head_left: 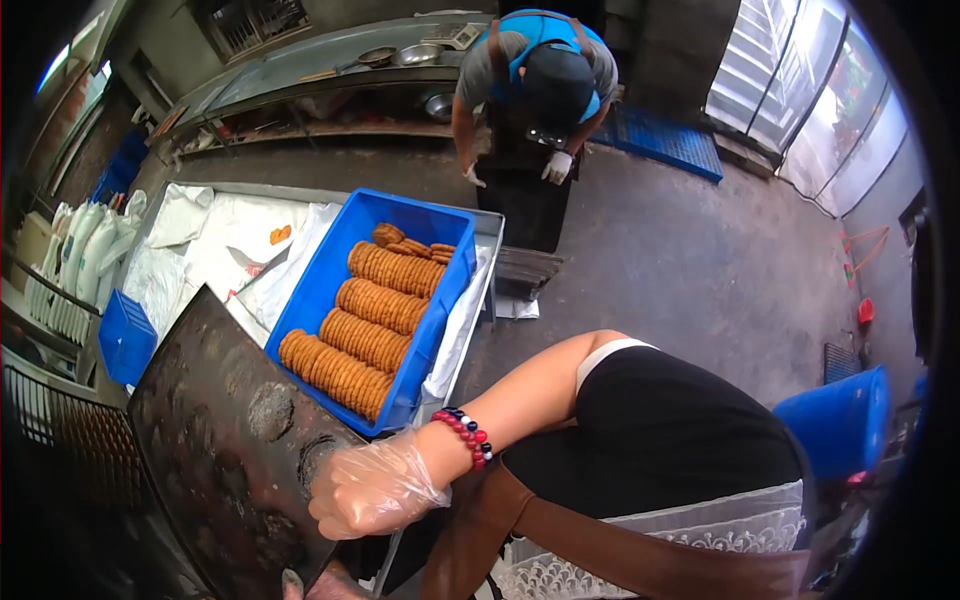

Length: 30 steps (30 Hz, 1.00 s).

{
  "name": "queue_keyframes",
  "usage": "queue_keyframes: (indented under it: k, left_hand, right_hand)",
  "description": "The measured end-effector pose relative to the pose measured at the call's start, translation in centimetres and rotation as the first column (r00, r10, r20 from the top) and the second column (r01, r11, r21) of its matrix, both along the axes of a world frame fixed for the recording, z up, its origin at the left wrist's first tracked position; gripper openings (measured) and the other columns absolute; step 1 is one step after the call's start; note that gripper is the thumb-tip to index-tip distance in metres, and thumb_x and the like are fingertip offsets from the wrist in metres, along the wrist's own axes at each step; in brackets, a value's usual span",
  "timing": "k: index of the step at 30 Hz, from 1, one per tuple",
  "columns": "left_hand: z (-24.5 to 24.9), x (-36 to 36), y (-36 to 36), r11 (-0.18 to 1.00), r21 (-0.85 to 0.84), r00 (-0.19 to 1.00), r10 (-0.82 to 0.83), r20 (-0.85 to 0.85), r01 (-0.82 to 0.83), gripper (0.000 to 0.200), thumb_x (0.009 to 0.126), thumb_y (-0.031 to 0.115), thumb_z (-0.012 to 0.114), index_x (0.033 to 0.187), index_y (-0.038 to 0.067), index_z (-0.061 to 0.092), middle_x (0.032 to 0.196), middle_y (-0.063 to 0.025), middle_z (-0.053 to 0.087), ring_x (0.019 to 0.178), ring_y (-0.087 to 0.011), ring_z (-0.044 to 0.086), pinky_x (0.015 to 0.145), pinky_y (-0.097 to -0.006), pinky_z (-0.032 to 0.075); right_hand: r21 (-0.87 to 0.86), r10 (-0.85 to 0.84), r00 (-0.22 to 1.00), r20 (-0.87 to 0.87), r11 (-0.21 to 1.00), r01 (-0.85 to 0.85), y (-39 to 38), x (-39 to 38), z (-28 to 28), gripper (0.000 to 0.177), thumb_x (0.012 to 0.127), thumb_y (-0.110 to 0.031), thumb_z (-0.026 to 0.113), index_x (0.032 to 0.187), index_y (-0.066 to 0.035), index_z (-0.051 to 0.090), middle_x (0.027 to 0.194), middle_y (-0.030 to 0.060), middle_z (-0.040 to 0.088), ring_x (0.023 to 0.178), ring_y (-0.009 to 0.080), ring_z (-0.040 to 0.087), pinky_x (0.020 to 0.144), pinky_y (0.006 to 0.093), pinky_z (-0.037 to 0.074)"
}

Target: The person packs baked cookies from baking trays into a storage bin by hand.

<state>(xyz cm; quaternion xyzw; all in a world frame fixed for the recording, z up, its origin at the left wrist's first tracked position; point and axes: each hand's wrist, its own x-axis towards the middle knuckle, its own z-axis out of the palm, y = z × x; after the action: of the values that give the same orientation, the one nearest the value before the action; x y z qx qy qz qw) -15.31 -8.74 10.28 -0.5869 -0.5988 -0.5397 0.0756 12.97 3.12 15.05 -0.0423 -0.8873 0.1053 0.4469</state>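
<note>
My right hand (370, 488), in a clear plastic glove with a beaded bracelet at the wrist, is closed in a fist over the right edge of a dark, stained metal tray (215, 420). What it holds is hidden. My left hand (322, 585) shows only in part at the bottom, thumb on the tray's lower edge. The tray is tilted and bears no biscuits. Beyond it, a blue crate (452, 270) holds several rows of round brown biscuits (365, 340) standing on edge, with a few lying loose at its far end.
White sheets (225, 225) cover the metal table beside the crate. A smaller blue basket (127, 335) is at the left. Across the crate, a person (545, 75) bends over a dark stand. A blue barrel (835, 420) stands at the right, and a long bench with metal bowls (418, 54) behind.
</note>
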Motion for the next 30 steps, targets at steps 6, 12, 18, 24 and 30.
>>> queue_keyframes:
  k: [6,12,18,24,30]
  left_hand:
    - [4.6,12.1,0.0,0.960,0.060,0.947,-0.281,0.155,0.275,0.029,0.109,0.017,0.070,0.129,-0.003,0.066,0.116,-0.0185,0.073,0.085,-0.0274,0.068,0.078,-0.0364,0.057]
    - [8.8,24.9,1.0,0.835,0.089,0.541,-0.429,0.723,0.543,0.043,0.100,0.020,0.074,0.134,-0.004,0.064,0.124,-0.0207,0.070,0.105,-0.0297,0.068,0.091,-0.0382,0.055]
    - [10.4,33.9,2.2,0.725,0.057,0.106,-0.178,0.978,0.687,0.058,0.084,0.021,0.072,0.136,-0.002,0.063,0.132,-0.0153,0.068,0.121,-0.0304,0.065,0.108,-0.0441,0.051]
    - [11.0,40.5,2.2,0.523,-0.100,0.250,-0.224,0.942,0.846,0.034,0.086,0.014,0.072,0.117,0.000,0.070,0.114,-0.0118,0.073,0.108,-0.0261,0.070,0.101,-0.0408,0.056]
    - [8.0,43.6,4.6,0.164,-0.056,0.069,-0.071,0.995,0.985,0.041,0.084,-0.002,0.073,0.126,-0.002,0.072,0.112,-0.0112,0.078,0.103,-0.0233,0.077,0.098,-0.0400,0.063]
  right_hand:
    - [-0.122,-0.152,0.985,-0.085,0.983,0.141,-4.4,12.2,3.1,0.019,0.081,-0.017,0.074,0.080,-0.001,0.063,0.082,0.0176,0.068,0.081,0.0386,0.071,0.071,0.0488,0.057]
    - [-0.149,-0.326,0.933,-0.156,0.941,0.304,-9.3,23.7,3.3,0.021,0.089,-0.014,0.068,0.084,-0.003,0.051,0.082,0.0124,0.054,0.076,0.0336,0.062,0.066,0.0455,0.050]
    - [-0.210,-0.550,0.834,-0.051,0.822,0.529,-14.8,31.9,3.1,0.024,0.087,-0.014,0.072,0.084,-0.006,0.049,0.080,0.0088,0.049,0.073,0.0298,0.060,0.063,0.0421,0.049]
    - [-0.321,-0.738,0.674,0.038,0.630,0.707,-20.5,34.9,3.3,0.027,0.085,-0.012,0.083,0.088,-0.007,0.057,0.083,0.0111,0.056,0.075,0.0346,0.063,0.065,0.0451,0.052]
    - [-0.255,-0.829,0.312,0.465,0.213,0.943,-25.1,34.5,3.8,0.023,0.079,-0.012,0.077,0.092,-0.006,0.059,0.084,0.0129,0.063,0.081,0.0367,0.069,0.070,0.0477,0.055]
